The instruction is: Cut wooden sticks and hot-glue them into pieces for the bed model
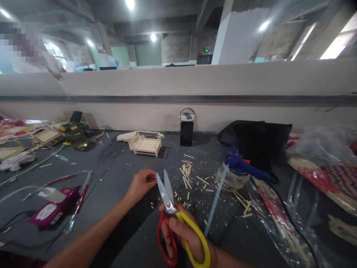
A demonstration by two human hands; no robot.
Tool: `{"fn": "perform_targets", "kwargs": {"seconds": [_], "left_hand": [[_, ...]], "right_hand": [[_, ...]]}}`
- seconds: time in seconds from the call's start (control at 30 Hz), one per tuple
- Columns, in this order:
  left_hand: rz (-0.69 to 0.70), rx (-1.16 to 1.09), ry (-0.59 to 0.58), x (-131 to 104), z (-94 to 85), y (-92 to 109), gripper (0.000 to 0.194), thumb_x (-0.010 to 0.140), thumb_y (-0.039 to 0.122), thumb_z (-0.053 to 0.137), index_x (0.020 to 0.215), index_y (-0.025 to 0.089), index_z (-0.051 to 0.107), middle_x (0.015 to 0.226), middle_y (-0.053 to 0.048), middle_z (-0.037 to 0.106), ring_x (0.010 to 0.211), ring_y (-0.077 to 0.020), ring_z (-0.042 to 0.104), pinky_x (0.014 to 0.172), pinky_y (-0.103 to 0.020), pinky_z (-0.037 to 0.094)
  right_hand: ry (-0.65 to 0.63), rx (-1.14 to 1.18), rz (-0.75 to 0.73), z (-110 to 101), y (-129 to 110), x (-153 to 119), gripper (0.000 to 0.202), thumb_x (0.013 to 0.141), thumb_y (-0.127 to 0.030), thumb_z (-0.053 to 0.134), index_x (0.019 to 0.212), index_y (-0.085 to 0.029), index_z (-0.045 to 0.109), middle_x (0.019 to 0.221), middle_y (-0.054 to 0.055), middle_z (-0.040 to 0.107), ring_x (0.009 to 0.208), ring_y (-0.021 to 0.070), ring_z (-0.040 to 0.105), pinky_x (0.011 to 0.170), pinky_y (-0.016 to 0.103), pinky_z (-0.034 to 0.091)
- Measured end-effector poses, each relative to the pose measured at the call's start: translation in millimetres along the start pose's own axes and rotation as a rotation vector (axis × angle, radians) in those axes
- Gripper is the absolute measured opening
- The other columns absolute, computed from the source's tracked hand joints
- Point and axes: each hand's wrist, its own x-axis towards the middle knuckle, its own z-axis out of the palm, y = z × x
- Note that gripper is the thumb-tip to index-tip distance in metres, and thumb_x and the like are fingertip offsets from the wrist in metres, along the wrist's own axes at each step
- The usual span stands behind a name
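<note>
My right hand (185, 230) grips a pair of scissors (168, 197) with one red and one yellow handle, the blades parted and pointing away from me. Just left of the blade tips, my left hand (143, 184) is closed in a pinch; whatever sits between its fingertips is too small to make out. Beyond the blades lies a loose pile of short wooden sticks (186, 172) among scattered offcuts. A small wooden model bench (146, 144) stands farther back on the dark table.
To the right, a blue glue gun (237, 162) rests on a glass jar (232, 180), beside plastic-wrapped sticks (275, 212) and a black bag (253, 141). A phone (186, 133) leans at the back. On the left are a purple power strip (55, 208) and cables.
</note>
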Motion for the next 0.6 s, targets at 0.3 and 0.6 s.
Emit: {"fn": "perform_targets", "kwargs": {"seconds": [0.3,0.6], "left_hand": [[0.137,-0.028,-0.025,-36.8,-0.6,9.7,0.012,0.079,0.023,0.06,0.087,0.018,0.068,0.09,-0.006,0.066,0.085,-0.0206,0.061,0.078,-0.034,0.05],[0.362,0.274,-0.149,-73.1,-5.1,11.0,0.056,0.086,0.03,0.057,0.139,0.02,0.043,0.143,-0.017,0.043,0.134,-0.0311,0.039,0.107,-0.05,0.037]], "right_hand": [[-0.056,-0.08,-0.039,5.5,-7.7,-5.3,0.037,0.088,-0.042,0.06,0.115,-0.02,0.047,0.068,-0.004,0.06,0.04,0.0068,0.054,0.038,0.017,0.045],[0.052,-0.123,0.305,24.3,-14.9,-37.5,0.052,0.077,-0.055,0.066,0.112,-0.02,0.05,0.063,-0.005,0.058,0.045,0.0084,0.051,0.04,0.017,0.042]]}}
